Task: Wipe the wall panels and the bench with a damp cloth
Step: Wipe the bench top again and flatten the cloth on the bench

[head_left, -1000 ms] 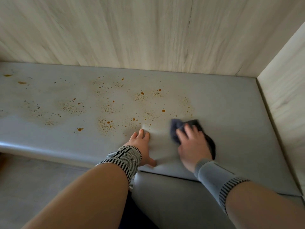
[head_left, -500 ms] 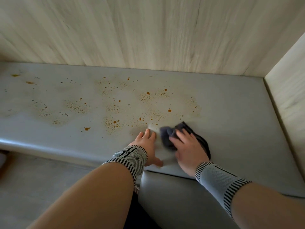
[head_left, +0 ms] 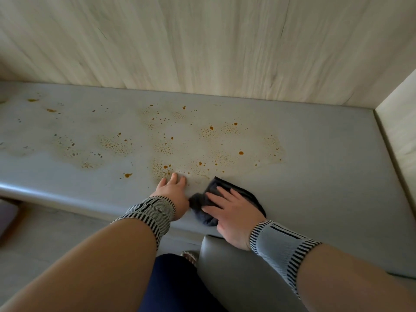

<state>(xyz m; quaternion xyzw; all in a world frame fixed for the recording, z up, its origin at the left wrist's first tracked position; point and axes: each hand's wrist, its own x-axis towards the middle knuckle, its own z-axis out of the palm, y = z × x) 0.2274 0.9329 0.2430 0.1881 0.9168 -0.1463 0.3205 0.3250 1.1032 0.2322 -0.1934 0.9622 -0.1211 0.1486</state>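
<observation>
Right hand (head_left: 234,213) flat, pressing cloth (head_left: 225,199) on worktop (head_left: 326,167) | left hand (head_left: 172,191) flat, empty, bracing | advised: overlapping strokes across orange spots (head_left: 202,140).

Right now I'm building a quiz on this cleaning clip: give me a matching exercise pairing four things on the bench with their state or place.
Column one:
1. left hand
2. right hand
3. dark cloth
4. orange spots

Column two:
A. scattered over the grey bench top
B. flat on the bare bench
C. bunched under a palm
D. pressing on the cloth

Pairs: 1-B, 2-D, 3-C, 4-A
</observation>
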